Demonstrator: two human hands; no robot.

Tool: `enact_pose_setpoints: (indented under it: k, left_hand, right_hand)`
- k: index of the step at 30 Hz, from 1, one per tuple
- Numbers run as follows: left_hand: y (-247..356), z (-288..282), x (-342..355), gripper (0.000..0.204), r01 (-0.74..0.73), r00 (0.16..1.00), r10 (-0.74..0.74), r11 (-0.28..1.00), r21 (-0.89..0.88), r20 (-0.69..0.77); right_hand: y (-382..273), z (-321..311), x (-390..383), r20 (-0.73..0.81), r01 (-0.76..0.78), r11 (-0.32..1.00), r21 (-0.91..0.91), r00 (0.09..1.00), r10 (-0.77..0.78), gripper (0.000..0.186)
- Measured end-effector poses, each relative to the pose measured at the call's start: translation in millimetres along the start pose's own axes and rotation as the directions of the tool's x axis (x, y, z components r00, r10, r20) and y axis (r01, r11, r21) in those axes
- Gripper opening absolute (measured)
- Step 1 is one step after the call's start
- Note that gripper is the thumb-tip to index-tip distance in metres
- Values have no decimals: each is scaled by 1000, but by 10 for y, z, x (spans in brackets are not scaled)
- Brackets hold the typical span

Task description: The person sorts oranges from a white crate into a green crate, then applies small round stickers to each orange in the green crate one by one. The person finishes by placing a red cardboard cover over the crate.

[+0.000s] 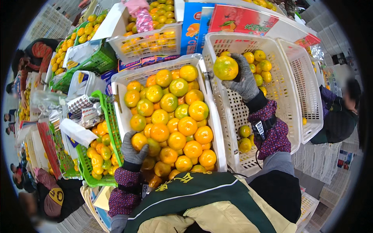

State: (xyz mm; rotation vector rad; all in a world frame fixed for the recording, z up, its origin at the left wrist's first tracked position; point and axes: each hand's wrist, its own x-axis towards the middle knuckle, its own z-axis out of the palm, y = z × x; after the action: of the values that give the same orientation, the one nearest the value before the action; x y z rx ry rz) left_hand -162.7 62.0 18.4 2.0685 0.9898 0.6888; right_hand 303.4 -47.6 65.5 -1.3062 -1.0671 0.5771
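My right hand [245,79], in a grey glove, holds a greenish-yellow tangerine [225,68] over the white slotted crate [233,112] on the right, which has a few tangerines at its far end and bottom. In the same kind of grey glove, my left hand [132,150] grips an orange tangerine [138,140] at the near left corner of the middle white crate [117,87]. That crate is heaped with several orange and green-tinged tangerines [175,128].
A green crate [112,128] of tangerines stands to the left, with bags and cartons beside it. More white crates of fruit and printed boxes [241,19] lie beyond. A person in dark clothes [342,112] sits at right; other people are at left.
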Motion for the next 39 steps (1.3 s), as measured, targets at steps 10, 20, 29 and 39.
enact_pose_setpoints:
  k: [10,20,29,39]
  left_hand:
    - [-41,33,4,65,-2,1000,4,993,-119,18]
    - [16,65,23,61,-6,997,14,994,-108,77]
    - [124,106,54,68,24,998,-20,996,-83,52]
    - [186,101,69,71,36,998,-35,999,-1,44]
  right_hand:
    - [459,-468,-489,-339,-118,989,-90,937,80,79]
    - [1624,-861,-1357,-83,-619,171,-766,359,930,70]
    - [1822,-1264,-191,-557,-585,-9,-811,767,320,67]
    - [2134,-236,197,-178,-353,503,-789,915,362,85]
